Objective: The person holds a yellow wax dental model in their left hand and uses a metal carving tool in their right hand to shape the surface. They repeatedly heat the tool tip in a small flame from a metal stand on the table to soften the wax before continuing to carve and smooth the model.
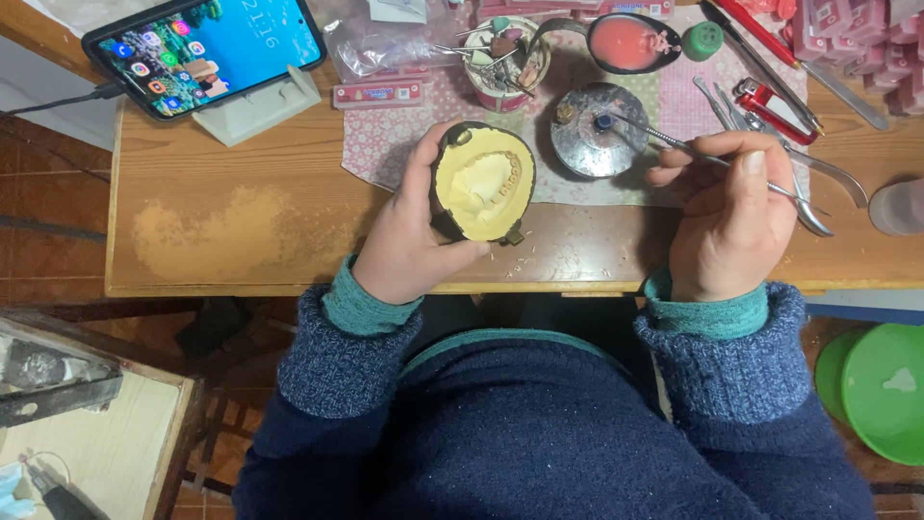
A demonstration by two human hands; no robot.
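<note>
holding a dental mould [484, 183] and a metal tool [712, 159] over a wooden desk [241, 231].

nearest the camera, blue knitted sleeves with teal cuffs lead to both hands. the left hand [409, 241] is curled around the mould, thumb across its lower edge, keeping the yellow cast with its row of teeth facing up just above the desk's front edge. the right hand [731, 217] pinches the thin tool between thumb and fingers, its tip reaching left to a round metal tin [597, 144] on a floral cloth [385, 144]. beyond stand a cup [500, 63] of small burs and a spoon [630, 43] holding pink wax, with red pliers [770, 106] to the right. at far left a phone [207, 48] leans on a stand.
</note>
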